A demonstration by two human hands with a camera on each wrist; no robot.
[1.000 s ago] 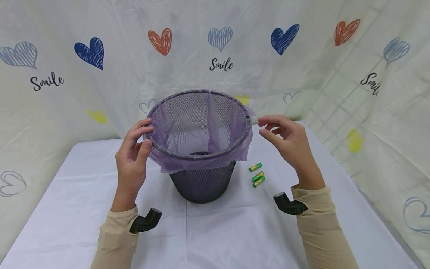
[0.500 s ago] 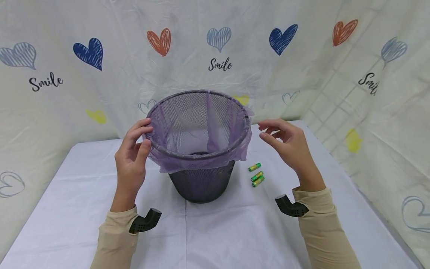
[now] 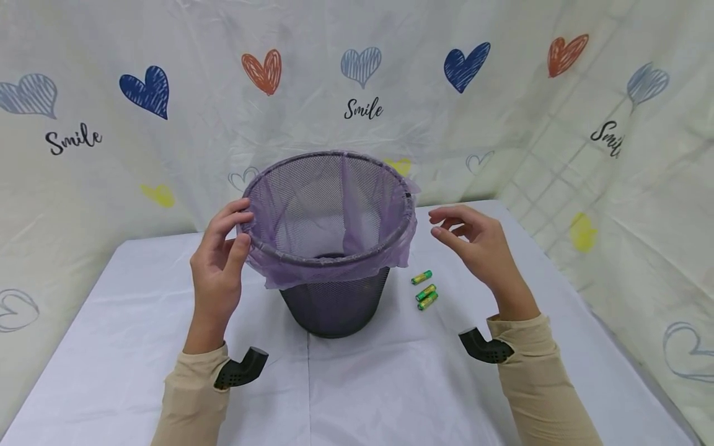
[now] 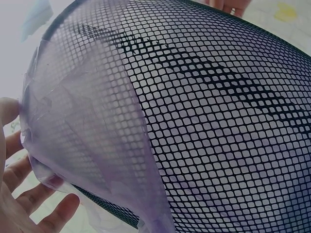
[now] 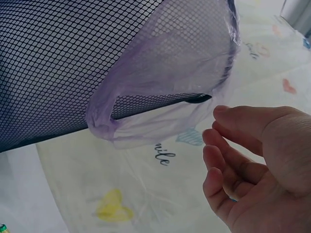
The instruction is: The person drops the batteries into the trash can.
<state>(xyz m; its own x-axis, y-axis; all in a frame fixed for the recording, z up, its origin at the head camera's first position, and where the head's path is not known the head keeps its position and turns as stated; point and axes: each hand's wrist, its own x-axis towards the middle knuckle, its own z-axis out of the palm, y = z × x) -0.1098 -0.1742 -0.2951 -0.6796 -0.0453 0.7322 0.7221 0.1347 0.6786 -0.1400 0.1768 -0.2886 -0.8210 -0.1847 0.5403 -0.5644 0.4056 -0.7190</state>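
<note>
A black mesh wastebasket (image 3: 334,310) stands upright at mid table. Its thin purple bin liner (image 3: 312,274) lines the inside and folds over the rim, hanging down outside. My left hand (image 3: 219,266) rests at the left rim, fingertips on the liner and thumb beside it; the left wrist view shows those fingers (image 4: 29,196) spread loosely along the liner's edge. To the right of the rim my right hand (image 3: 474,241) hovers with loosely bent fingers and nothing in them. In the right wrist view a fold of liner (image 5: 160,58) hangs apart from its fingertips.
Three green-and-yellow batteries lie right of the basket: one battery (image 3: 421,277) by itself, and a second (image 3: 426,292) close against a third (image 3: 427,301). A white cloth (image 3: 134,322) covers the table. Behind rises a curtain (image 3: 312,124) printed with hearts.
My right hand has dropped slightly and drawn a little away from the rim. The left hand keeps its place on the rim. The basket and batteries stay put; the view tilts slightly.
</note>
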